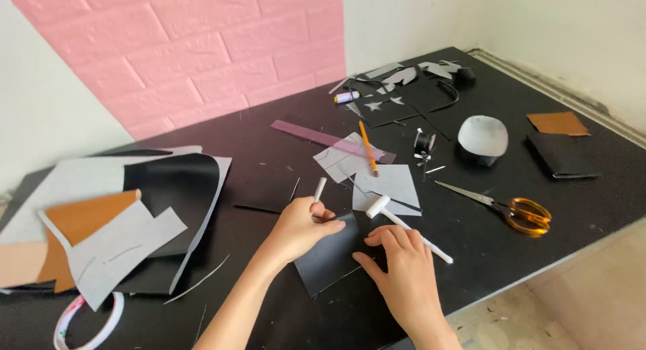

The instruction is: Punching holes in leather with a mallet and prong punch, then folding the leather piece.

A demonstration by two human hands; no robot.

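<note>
Marker point(319, 189) in left grip point(303, 225), above black sheet point(330, 256).

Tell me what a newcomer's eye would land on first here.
Probably the two hands at bottom centre: the left hand grips a white stick over a black sheet that the right hand presses flat. Next, the orange-handled scissors at right.

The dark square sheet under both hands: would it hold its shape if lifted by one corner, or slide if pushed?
The dark sheet looks thin and lies flat, so it would probably droop from one corner. It seems light, and the right hand pressing on it suggests it slides easily on the black table. The left hand holds a white stick over it.
</note>
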